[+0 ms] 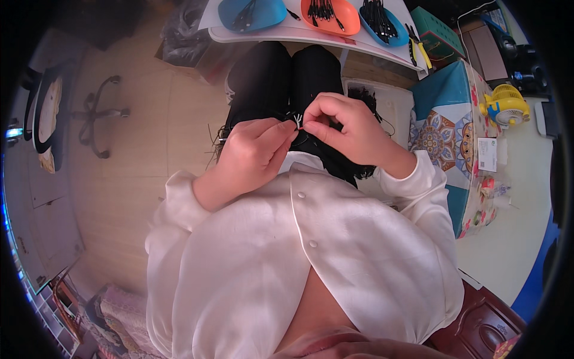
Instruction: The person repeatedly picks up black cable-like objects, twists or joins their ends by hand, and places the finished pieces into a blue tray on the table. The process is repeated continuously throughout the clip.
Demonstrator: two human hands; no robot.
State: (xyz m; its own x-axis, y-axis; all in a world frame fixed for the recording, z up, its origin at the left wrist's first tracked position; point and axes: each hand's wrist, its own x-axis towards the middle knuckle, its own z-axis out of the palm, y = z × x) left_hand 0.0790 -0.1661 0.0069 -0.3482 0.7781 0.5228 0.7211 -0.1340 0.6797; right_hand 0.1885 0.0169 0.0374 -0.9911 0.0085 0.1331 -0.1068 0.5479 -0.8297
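Over a pale wooden floor (143,119), a small white tie (297,121) sits above the lap, pinched between right hand (344,128) and left hand (254,149) — both closed narrow on it — with three trays of black cables (326,12) at twelve o'clock.

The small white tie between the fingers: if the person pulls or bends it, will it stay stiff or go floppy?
The white tie looks thin and short, so it probably bends easily and weighs almost nothing. Both the left hand and right hand pinch it, which suggests it slips away readily.
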